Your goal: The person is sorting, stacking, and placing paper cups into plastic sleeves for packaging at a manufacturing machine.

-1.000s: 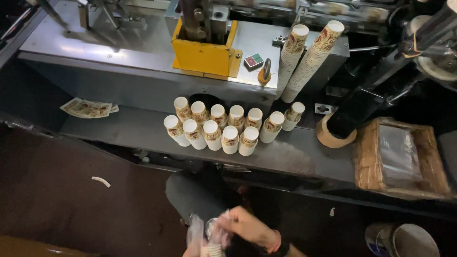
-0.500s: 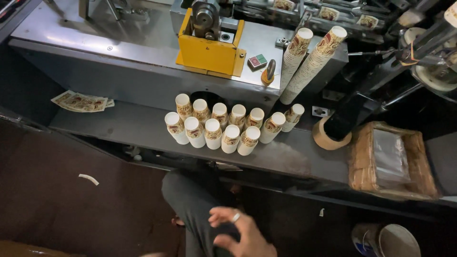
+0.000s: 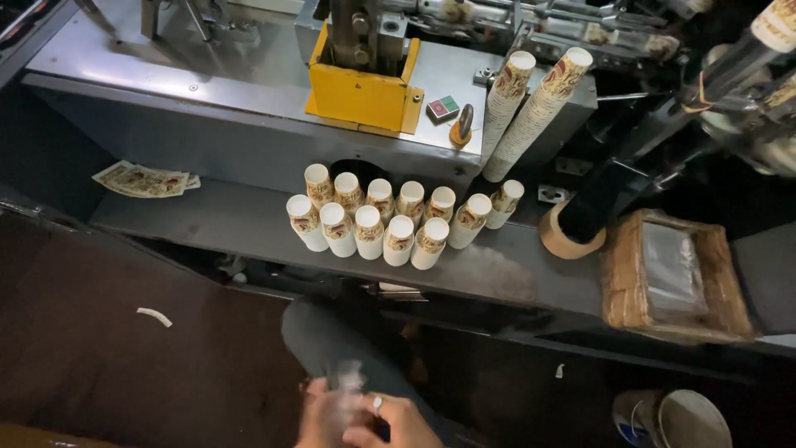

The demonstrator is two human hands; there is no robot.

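Both hands have come together low down in the picture since half a second ago, when only one open hand showed there. Now the left hand [image 3: 325,419] and the right hand [image 3: 390,423] meet over the person's knee, and between them is a thin clear plastic bag [image 3: 348,390]. It looks blurry, so I think the hands are moving fast. The fingers are curled round the bag, but I cannot tell how tight they pinch it or if the bag is open at the top. A ring shows on one finger of the right hand. The view has also dropped a bit and come closer to the shelf. Up on the dark shelf [image 3: 207,220] stand the stacks of paper cups [image 3: 390,220], packed close in two rows and touching each other, well apart from the hands. Two tall cup stacks [image 3: 531,108] lean on the grey machine top [image 3: 207,75], just beside the yellow box [image 3: 361,95]. Some printed paper sheets [image 3: 145,178] lie at the left end of the shelf. A roll of tape [image 3: 568,241] and a brown bundle of plastic bags [image 3: 676,278] sit to the right. With the bag now in both hands and the cups untouched, I think the hands are getting the bag ready.
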